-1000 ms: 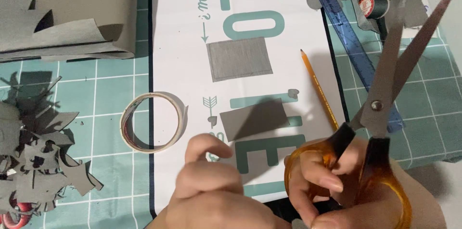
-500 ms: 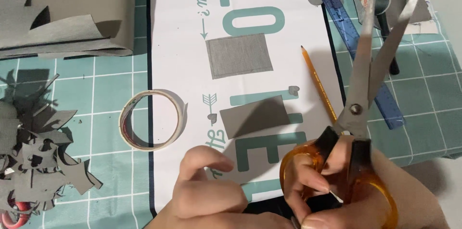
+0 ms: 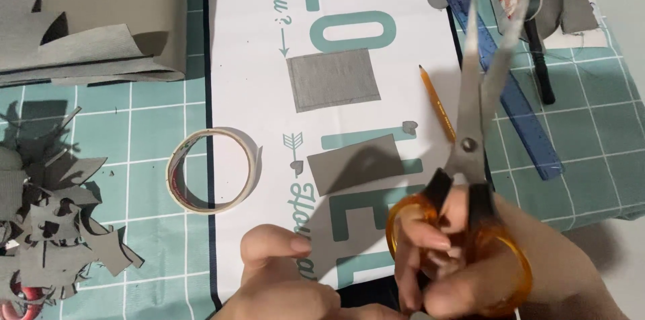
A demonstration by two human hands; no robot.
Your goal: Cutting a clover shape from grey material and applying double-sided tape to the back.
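Our right hand [image 3: 463,259] grips the orange-handled scissors [image 3: 474,138], blades slightly parted and pointing upward. Our left hand [image 3: 285,280] curls loosely, apparently empty, near the tape roll [image 3: 212,170].

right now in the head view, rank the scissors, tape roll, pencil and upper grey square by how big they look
1. scissors, though they are held up nearer the camera, which inflates them
2. tape roll and upper grey square look about alike, so I won't rank them
3. pencil, thinnest, and partly hidden by the scissors
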